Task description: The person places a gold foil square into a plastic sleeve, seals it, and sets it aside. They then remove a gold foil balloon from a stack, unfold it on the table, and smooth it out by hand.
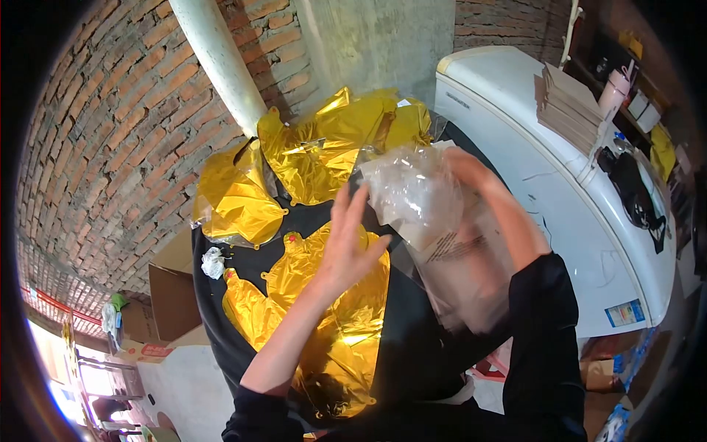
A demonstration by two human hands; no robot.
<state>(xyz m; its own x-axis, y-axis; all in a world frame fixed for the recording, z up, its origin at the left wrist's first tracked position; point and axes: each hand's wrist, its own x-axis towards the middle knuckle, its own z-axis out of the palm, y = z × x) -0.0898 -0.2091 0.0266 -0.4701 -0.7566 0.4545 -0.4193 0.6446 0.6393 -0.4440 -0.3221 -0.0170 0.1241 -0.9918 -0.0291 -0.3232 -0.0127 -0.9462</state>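
Note:
My left hand (345, 247) is raised over a gold foil balloon (353, 313), its fingers spread and nothing in them. My right hand (462, 168) grips a crumpled clear plastic bag (412, 195) near its top; the plastic and some blur partly hide its fingertips. Beneath the right forearm lies more clear plastic packaging (464, 272) with printed lines, smeared by motion. The balloon under my left hand is flat, with small tabs along its edge. Another folded gold foil balloon (243, 199) lies at the left, and more gold foil (313, 158) is heaped at the back.
Everything lies on a black-covered table (412, 346). A white chest freezer (574, 191) borders it on the right, carrying stacked cardboard (567, 107) and a black item (630, 188). A crumpled white scrap (213, 263) sits at the left edge, near a cardboard box (173, 302). A pipe (221, 62) rises behind.

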